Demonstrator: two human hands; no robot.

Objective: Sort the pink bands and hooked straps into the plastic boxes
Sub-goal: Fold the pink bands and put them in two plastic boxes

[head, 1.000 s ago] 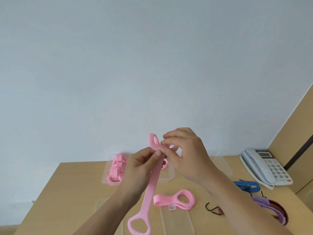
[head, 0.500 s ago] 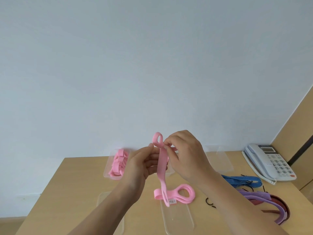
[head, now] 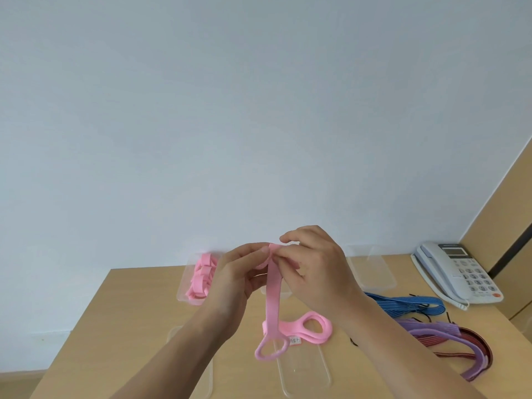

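- Pink band (head: pixel 273 298) hangs above the desk (head: pixel 121 326), its top end pinched by both the left-hand grip (head: pixel 233 280) and the right-hand grip (head: pixel 313 269), with its loop end dangling.
- Just below, a second pink band (head: pixel 311 326) lies folded on the desk.
- Behind the left-hand grip, a plastic box (head: pixel 182 295) holds more pink bands.
- Hooked straps (head: pixel 403 303) lie on the desk at the right, near a telephone (head: pixel 457 272).

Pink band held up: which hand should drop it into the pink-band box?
Left, probably: both hold the band, but left hand is nearest that box, rear left; right hand would cross.
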